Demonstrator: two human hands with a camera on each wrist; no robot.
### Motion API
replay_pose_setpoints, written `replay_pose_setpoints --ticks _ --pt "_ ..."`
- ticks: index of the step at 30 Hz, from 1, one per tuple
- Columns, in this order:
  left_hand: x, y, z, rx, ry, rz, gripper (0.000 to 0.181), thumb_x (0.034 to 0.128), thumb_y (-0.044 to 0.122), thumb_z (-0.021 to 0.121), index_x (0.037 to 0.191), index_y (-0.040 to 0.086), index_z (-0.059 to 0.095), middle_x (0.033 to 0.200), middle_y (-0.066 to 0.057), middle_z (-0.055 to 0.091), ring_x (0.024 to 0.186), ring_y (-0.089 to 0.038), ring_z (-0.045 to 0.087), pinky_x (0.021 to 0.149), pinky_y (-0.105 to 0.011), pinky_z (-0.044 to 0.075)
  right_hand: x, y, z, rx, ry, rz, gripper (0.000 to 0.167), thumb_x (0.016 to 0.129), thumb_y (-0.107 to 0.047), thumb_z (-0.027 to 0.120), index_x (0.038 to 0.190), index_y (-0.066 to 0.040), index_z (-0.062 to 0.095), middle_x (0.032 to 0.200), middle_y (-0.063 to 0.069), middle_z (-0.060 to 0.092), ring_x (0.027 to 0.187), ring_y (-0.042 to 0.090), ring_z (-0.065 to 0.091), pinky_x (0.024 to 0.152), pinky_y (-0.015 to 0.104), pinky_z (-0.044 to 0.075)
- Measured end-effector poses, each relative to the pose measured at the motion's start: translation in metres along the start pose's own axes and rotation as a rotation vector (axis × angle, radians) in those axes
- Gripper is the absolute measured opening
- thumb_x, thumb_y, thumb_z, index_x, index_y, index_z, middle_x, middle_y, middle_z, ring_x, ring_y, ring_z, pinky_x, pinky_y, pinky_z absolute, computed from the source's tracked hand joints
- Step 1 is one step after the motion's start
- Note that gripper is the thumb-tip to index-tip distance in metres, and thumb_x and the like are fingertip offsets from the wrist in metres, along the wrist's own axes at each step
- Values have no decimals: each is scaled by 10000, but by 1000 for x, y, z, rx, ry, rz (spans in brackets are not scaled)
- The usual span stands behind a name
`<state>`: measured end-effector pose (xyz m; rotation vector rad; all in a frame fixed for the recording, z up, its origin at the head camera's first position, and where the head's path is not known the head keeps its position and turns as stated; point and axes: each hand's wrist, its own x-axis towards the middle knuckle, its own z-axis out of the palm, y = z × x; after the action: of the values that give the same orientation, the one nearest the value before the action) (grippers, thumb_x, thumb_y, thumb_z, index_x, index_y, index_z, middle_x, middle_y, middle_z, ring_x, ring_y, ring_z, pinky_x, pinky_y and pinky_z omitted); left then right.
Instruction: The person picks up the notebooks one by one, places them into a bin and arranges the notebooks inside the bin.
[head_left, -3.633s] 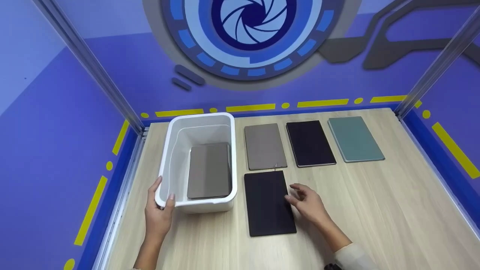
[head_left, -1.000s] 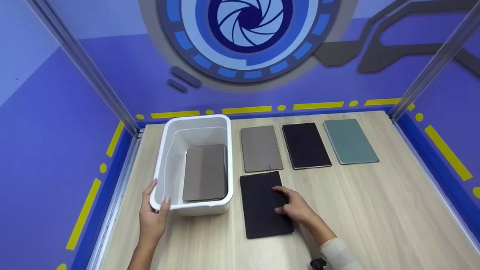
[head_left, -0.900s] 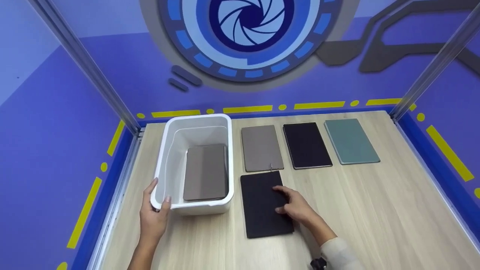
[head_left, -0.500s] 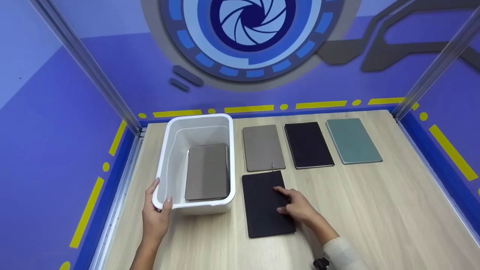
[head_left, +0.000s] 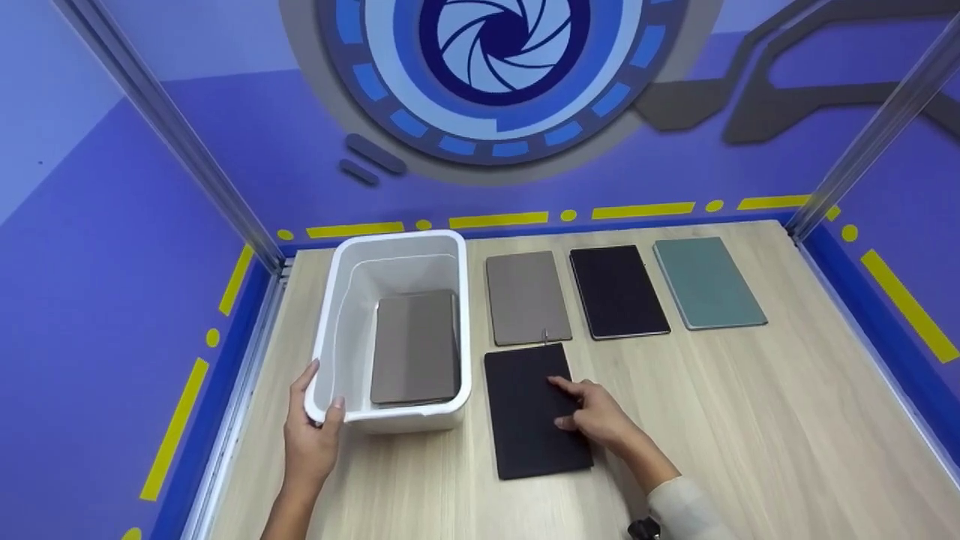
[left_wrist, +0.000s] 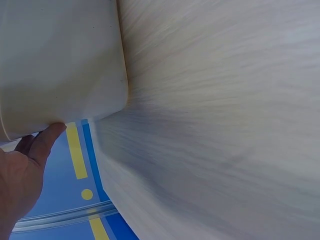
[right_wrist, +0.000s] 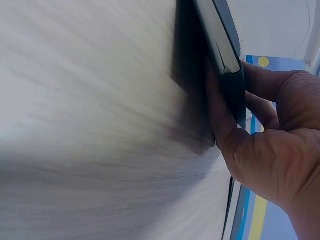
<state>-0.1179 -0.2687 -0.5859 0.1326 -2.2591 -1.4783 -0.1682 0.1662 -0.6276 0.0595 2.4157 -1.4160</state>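
In the head view, my left hand (head_left: 311, 442) grips the near-left corner of a white plastic bin (head_left: 463, 330), thumb over the rim. The left wrist view shows this hand (left_wrist: 25, 170) against the bin's outer wall (left_wrist: 60, 60). A taupe notebook (head_left: 412, 349) lies inside the bin, on top of something mostly hidden. To the right, a black notebook (head_left: 525, 420) lies on the table, a small loop at its far edge. My right hand (head_left: 604, 416) holds its right edge. In the right wrist view, thumb and fingers of this hand (right_wrist: 280, 135) pinch the notebook (right_wrist: 232, 90).
A row at the back of the wooden table (head_left: 720, 420) has a taupe notebook (head_left: 527, 296), another black notebook (head_left: 617, 291) and a green notebook (head_left: 709, 281). Blue-purple panels (head_left: 225, 135) with metal corner posts (head_left: 862, 135) enclose the table on its back and sides.
My right hand has moved left, from beside the black notebook's right edge onto its cover, and has taken hold. The left hand and bin stay in place.
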Motion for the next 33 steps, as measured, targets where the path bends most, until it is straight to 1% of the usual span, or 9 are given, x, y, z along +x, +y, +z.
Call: replay_pose_setpoints --ticks 5,12,16,19,23,26,29,33 --pt "0 -1 -1 -5 5 5 697 959 70 673 1615 122 444 1600 -207 527 1296 88 516 1043 -44 400 0 0 0 10 -5 -3 732 805 72 793 1483 -169 655 1332 194 662 1414 414 571 1200 592 426" --pt "0 1 -1 1 -15 -26 686 976 110 655 1623 157 434 1618 -181 509 1321 95 486 1052 -39 373 -2 -1 -2 56 -31 17 750 811 71 794 1504 -166 633 1439 230 605 1489 480 485 1233 618 378" --pt "0 1 -1 0 -18 -36 687 978 115 661 1624 165 434 1629 -167 505 1326 91 484 1056 -39 370 -2 -1 -2 54 -30 18 751 815 70 790 1508 -170 629 1448 239 597 1490 485 484 1230 618 382" --pt "0 1 -2 4 -19 -35 684 980 116 664 1623 165 435 1637 -162 500 1330 96 480 1058 -38 368 -2 -1 -2 56 -29 14 754 809 71 790 1506 -167 631 1508 260 570 1499 492 472 1233 619 377" --pt "0 1 -2 4 -13 -25 681 978 108 666 1619 159 443 1643 -156 498 1349 110 465 1073 -34 355 -1 0 -2 65 -34 9 759 798 78 789 1502 -160 635 1533 290 551 1503 493 466 1242 617 366" --pt "-1 1 -1 2 -13 -23 682 979 108 665 1621 160 441 1635 -158 505 1341 100 477 1067 -37 364 0 1 -3 70 -39 5 762 796 83 784 1503 -158 633 1560 310 524 1513 502 448 1249 625 350" --pt "0 1 -1 4 -18 -33 684 983 112 663 1625 166 435 1628 -161 507 1319 75 496 1048 -44 381 0 1 -4 79 -41 8 765 799 84 783 1506 -165 631 1630 320 450 1548 520 384 1266 644 304" --pt "0 1 -1 4 -24 -49 687 987 110 658 1630 164 423 1614 -169 510 1297 42 511 1027 -49 393 -1 2 -3 112 -38 17 763 803 84 779 1509 -162 627 1647 317 428 1560 519 362 1278 646 277"
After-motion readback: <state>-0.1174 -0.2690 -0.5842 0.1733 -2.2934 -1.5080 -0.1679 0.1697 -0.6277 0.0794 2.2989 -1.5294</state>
